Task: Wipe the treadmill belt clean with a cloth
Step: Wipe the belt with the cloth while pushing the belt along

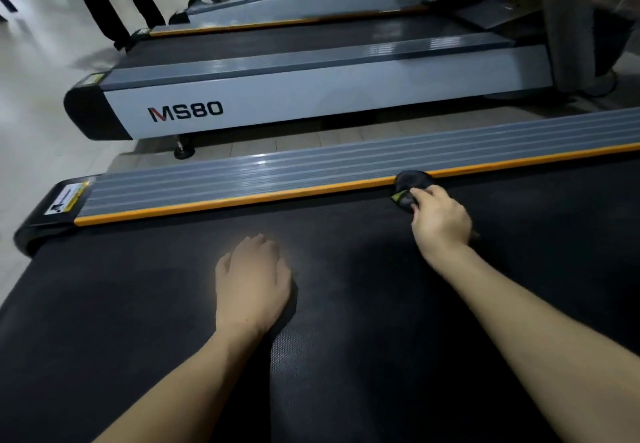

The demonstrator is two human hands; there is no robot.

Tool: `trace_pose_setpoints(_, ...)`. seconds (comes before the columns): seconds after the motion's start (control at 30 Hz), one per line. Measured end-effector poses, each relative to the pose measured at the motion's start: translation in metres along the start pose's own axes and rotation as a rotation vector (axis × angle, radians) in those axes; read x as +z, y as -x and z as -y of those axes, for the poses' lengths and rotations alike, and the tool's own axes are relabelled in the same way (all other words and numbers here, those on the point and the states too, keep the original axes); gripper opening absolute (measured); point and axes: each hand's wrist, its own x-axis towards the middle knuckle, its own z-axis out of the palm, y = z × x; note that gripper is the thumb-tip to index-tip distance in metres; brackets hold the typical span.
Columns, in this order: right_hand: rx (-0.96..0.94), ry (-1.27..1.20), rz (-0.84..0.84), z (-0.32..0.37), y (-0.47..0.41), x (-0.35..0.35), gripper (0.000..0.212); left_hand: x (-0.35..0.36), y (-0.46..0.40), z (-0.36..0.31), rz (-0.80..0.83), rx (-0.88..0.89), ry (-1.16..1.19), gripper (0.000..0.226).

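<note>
Head view shows the right hand [441, 216] pinching a dark cloth [408, 188] at the belt's [138, 304] far edge, right of center. Left hand [252, 283] lies flat, spread, lower center. Belt runs long, left to right.

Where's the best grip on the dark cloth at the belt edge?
Pinch the bunched near end of the dark cloth, coming from the belt side as the right hand does; its far end laps over the orange trim strip.
</note>
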Motion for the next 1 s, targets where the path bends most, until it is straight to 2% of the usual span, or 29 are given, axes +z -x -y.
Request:
trace_pose_setpoints(0.07, -0.062, -0.04, 0.029, 0.047, 0.016, 0.008, 0.025, 0.001, 0.0, 0.0, 0.009, 0.003, -0.01, 0.039)
trace_pose_setpoints(0.17, -0.296, -0.108, 0.104, 0.128, 0.048, 0.024, 0.021, -0.001, 0.0, 0.002, 0.002, 0.002, 0.004, 0.04)
trace_pose_setpoints(0.23, -0.431, -0.176, 0.167, 0.145, 0.051, 0.021, 0.023, -0.002, 0.002, 0.002, 0.001, 0.01, -0.005, 0.04)
trace_pose_setpoints(0.33, -0.519, -0.159, 0.19, 0.093, 0.029, 0.015, 0.027, -0.002, 0.002, 0.002, 0.013, 0.001, 0.007, 0.04)
trace_pose_setpoints(0.47, -0.23, -0.068, 0.014, -0.024, -0.008, 0.006, 0.03, -0.001, 0.002, 0.002, 0.0, 0.0, 0.013, 0.037)
trace_pose_setpoints(0.57, -0.169, -0.076, -0.041, -0.037, -0.009, -0.003, 0.029, 0.0, 0.001, 0.002, -0.011, 0.02, 0.008, 0.036)
trace_pose_setpoints(0.67, -0.385, -0.175, -0.055, -0.026, 0.029, -0.009, 0.033, 0.001, 0.002, 0.002, -0.029, 0.045, 0.001, 0.043)
trace_pose_setpoints(0.8, -0.686, -0.308, 0.105, -0.039, 0.095, -0.03, 0.034, 0.003, 0.001, 0.003, -0.038, 0.09, 0.002, 0.047)
trace_pose_setpoints(0.93, -0.765, -0.256, 0.089, -0.044, 0.054, -0.015, 0.029, 0.003, 0.001, 0.004, -0.022, 0.089, 0.002, 0.047)
trace_pose_setpoints(1.0, -0.649, -0.199, 0.023, -0.037, 0.007, 0.002, 0.027, 0.002, 0.001, 0.005, -0.02, 0.083, 0.008, 0.047)
